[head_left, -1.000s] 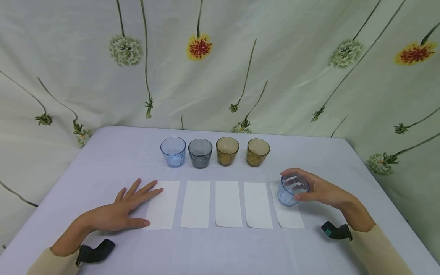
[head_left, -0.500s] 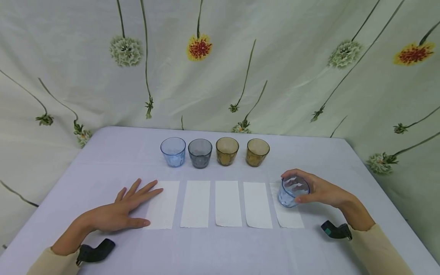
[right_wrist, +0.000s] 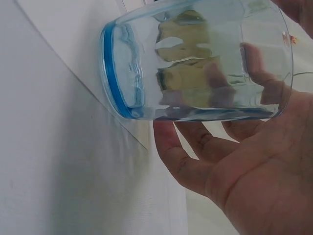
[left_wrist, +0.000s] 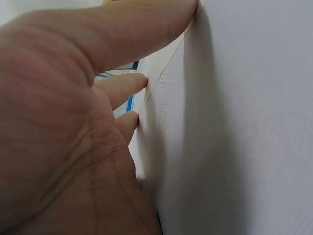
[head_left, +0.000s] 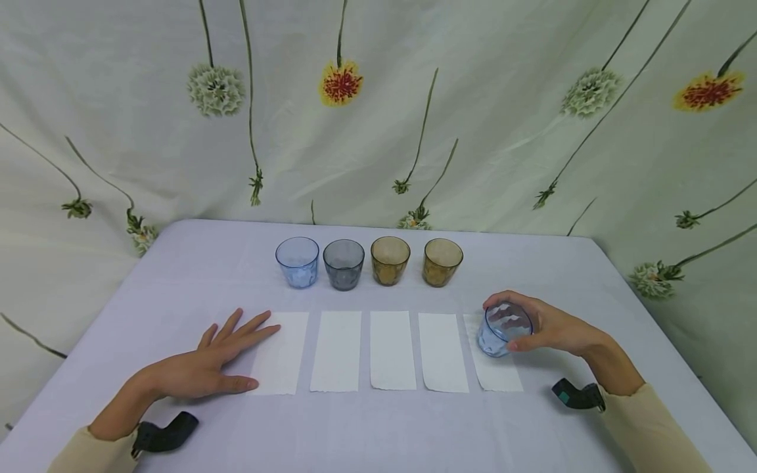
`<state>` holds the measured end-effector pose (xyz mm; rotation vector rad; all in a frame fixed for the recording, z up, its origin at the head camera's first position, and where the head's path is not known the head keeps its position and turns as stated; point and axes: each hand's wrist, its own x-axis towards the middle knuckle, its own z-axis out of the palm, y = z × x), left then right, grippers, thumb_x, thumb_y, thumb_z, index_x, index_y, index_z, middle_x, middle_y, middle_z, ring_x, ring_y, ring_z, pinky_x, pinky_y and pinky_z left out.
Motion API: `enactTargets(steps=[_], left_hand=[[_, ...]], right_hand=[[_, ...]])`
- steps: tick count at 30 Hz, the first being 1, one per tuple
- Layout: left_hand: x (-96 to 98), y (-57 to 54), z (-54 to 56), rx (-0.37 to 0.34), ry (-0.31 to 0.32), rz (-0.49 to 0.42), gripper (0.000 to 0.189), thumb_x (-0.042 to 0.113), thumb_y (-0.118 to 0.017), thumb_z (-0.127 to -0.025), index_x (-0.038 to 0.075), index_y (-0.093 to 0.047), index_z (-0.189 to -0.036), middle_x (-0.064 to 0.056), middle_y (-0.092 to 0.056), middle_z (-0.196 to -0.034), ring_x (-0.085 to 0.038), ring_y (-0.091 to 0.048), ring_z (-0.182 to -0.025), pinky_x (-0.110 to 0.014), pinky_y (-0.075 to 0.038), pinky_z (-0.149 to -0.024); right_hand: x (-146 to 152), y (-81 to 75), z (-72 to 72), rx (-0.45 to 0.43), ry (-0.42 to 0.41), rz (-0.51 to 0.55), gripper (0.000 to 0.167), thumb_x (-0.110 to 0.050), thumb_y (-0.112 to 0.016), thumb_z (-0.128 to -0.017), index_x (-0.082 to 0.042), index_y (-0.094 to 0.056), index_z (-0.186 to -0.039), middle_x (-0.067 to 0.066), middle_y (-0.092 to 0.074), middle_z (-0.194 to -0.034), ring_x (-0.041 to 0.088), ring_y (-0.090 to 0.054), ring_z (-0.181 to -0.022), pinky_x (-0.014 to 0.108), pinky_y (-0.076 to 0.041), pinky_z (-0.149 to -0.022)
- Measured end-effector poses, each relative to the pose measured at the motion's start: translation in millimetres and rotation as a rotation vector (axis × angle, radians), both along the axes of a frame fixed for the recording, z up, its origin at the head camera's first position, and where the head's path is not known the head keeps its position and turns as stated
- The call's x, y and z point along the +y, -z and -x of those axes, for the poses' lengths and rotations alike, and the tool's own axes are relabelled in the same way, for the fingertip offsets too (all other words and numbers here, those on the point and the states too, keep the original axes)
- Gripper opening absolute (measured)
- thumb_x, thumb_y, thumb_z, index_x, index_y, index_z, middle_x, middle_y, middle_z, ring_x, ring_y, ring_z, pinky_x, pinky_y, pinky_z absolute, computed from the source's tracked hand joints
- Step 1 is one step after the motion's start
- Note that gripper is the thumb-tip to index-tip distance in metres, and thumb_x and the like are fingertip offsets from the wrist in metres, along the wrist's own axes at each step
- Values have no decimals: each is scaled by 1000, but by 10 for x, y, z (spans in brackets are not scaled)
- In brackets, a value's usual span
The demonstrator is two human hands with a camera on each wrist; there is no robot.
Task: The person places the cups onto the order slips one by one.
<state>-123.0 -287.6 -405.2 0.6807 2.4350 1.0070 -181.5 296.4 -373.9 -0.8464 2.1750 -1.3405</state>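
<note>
In the head view my right hand (head_left: 552,325) grips a clear light-blue glass (head_left: 499,338), thumb on the near side and fingers round the far side. The glass stands upright over the rightmost white paper (head_left: 499,376). The right wrist view shows its blue base (right_wrist: 113,73) close to the paper; whether it touches, I cannot tell. My left hand (head_left: 204,368) rests on the table at the left with fingers spread. Its fingertips and thumb touch the leftmost white paper (head_left: 280,355), and it holds nothing. The left wrist view shows the thumb (left_wrist: 146,27) at the paper's edge.
At the back of the white table (head_left: 355,433) stand a blue glass (head_left: 298,263), a grey glass (head_left: 344,264), an amber glass (head_left: 390,261) and another amber glass (head_left: 442,263). Between the outer papers lie a second paper (head_left: 336,351), a third (head_left: 393,351) and a fourth (head_left: 443,353).
The blue glass in my right hand has shifted very slightly down toward me since a second ago. My left hand has stayed put.
</note>
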Motion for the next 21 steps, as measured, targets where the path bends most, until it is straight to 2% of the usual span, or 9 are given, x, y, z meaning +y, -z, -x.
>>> enactTargets(steps=[9, 15, 21], left_hand=[[10, 5, -11, 10, -3, 9, 81, 40, -71, -90, 30, -28, -158, -9, -2, -170, -48, 27, -147, -71, 25, -107], [1, 6, 2, 1, -5, 6, 80, 40, -70, -91, 31, -28, -158, -9, -1, -170, -47, 28, -147, -70, 27, -106], [-1, 10, -1, 5, -7, 9, 80, 39, -71, -90, 30, -29, -158, -11, -2, -170, -48, 27, -147, -71, 26, -106]], right_hand=[[-23, -24, -20, -12, 25, -46, 67, -6, -77, -84, -4, -45, -143, 24, -43, -145, 32, -44, -129, 22, -41, -106], [-20, -30, -25, -29, 25, -41, 68, -6, -77, -84, -3, -44, -144, 25, -41, -146, 27, -44, -130, 20, -39, -106], [-7, -20, -16, -28, 10, -30, 65, -5, -76, -85, -9, -46, -143, 27, -40, -146, 27, -44, -131, 19, -40, -106]])
